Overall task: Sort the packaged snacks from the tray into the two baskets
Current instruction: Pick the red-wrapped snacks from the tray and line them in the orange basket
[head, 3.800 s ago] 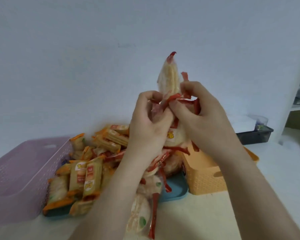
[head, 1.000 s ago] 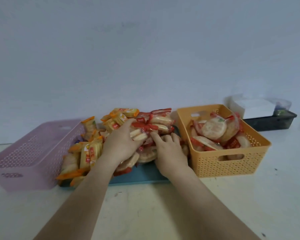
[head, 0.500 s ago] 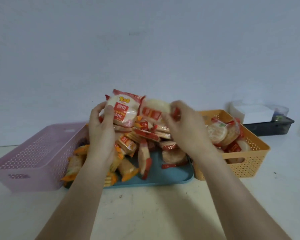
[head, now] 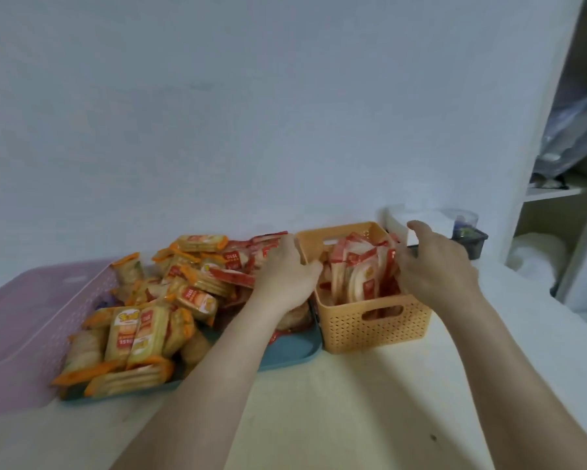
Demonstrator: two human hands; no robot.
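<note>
On the desk (head: 353, 418), the pink basket (head: 24, 330) fills the lower left, its long axis running up and right. Beside it, the blue tray (head: 285, 354) carries orange-wrapped snacks (head: 139, 330). Right of centre, the orange basket (head: 373, 329) holds red-wrapped snacks (head: 359, 276) standing on edge. The left hand (head: 285, 276) and right hand (head: 437, 269) bracket them, fingers loosely spread, palms inward; whether either grips a packet cannot be told.

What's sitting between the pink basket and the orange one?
In the head view, a teal tray heaped with packaged snacks lies between the pink basket and the orange basket.
</note>
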